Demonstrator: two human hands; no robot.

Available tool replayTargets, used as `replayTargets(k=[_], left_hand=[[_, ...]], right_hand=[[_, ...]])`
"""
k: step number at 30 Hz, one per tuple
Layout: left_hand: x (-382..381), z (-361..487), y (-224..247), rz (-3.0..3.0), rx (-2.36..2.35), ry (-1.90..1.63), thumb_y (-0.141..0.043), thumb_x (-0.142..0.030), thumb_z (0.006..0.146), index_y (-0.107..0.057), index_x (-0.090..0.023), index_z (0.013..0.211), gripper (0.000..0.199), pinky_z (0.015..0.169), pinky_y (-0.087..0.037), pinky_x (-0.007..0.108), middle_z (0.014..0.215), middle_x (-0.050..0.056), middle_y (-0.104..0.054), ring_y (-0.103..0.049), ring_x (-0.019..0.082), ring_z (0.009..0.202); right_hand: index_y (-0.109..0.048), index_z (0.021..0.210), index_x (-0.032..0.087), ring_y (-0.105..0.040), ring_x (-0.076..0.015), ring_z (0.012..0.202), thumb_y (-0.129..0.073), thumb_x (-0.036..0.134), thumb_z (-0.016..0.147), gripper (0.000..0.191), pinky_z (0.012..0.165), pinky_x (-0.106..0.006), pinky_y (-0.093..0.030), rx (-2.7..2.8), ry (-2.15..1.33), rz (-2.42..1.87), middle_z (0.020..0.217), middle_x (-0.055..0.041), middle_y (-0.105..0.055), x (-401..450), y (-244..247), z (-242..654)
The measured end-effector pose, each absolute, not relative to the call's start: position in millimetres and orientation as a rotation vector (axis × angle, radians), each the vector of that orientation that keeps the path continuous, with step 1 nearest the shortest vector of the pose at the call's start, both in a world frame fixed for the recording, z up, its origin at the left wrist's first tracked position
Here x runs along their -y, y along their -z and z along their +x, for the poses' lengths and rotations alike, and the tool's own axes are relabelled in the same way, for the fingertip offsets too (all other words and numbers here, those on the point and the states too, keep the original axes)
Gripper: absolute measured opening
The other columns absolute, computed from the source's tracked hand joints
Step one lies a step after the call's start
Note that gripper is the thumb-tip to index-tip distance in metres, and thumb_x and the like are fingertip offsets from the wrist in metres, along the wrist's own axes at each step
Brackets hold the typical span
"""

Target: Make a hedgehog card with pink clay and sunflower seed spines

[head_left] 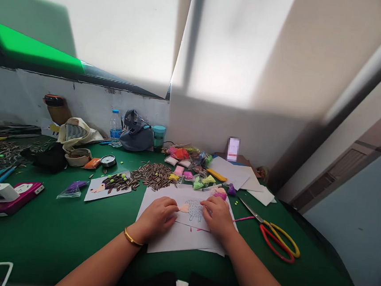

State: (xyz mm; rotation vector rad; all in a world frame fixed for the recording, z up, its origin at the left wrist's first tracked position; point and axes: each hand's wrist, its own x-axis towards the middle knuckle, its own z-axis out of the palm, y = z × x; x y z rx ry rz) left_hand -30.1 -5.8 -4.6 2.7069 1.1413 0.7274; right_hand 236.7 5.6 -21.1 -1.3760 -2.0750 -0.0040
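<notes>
At the bottom centre of the frame, both forearms reach in from the lower edge, converging over white sheets (165,243). The left hand (160,214), a gold bangle (132,238) at its wrist, and the right hand (217,217) rest palm down, well apart, fingers bent; whether either pinches anything, I cannot tell. Between them lies the drawn animal (195,209), its long axis running left to right across the frame. The left fingertips are at its peach-coloured head (184,208); the right fingertips overlap its dotted body's right edge, so each hand is nearest one end. Scissors (261,221) lie right of the right hand. Beyond it sits a pink-and-peach lump (220,193); farther, upper left of the hands, striped seeds (154,176) are heaped.
</notes>
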Motion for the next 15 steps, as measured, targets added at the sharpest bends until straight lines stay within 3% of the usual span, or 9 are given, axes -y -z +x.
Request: replayTargets(k=[5, 15], left_hand=[[6.4, -26.2, 6.3, 2.762, -1.157, -0.583, -0.064, -0.030, 0.086, -0.059, -0.028, 0.126, 0.041, 0.110, -0.034, 0.054, 0.137, 0.008, -0.059, -0.049, 0.031, 0.130], [7.2, -25.6, 7.1, 2.761, -1.185, -0.567, -0.063, -0.033, 0.087, -0.059, -0.029, 0.126, 0.039, 0.114, -0.027, 0.055, 0.130, 0.007, -0.063, -0.050, 0.029, 0.129]], right_hand=[[-0.074, 0.102, 0.025, -0.060, -0.0229, 0.097, -0.055, 0.020, 0.086, 0.026, 0.088, -0.037, -0.038, 2.062, 0.045, -1.466, 0.100, -0.0059, -0.070, -0.5, 25.0, 247.4], [-0.064, 0.123, 0.020, -0.061, -0.0232, 0.107, -0.046, 0.013, 0.087, 0.041, 0.094, -0.040, -0.044, 2.076, -0.067, -1.374, 0.116, -0.0084, -0.070, -3.5, 32.5, 243.7]])
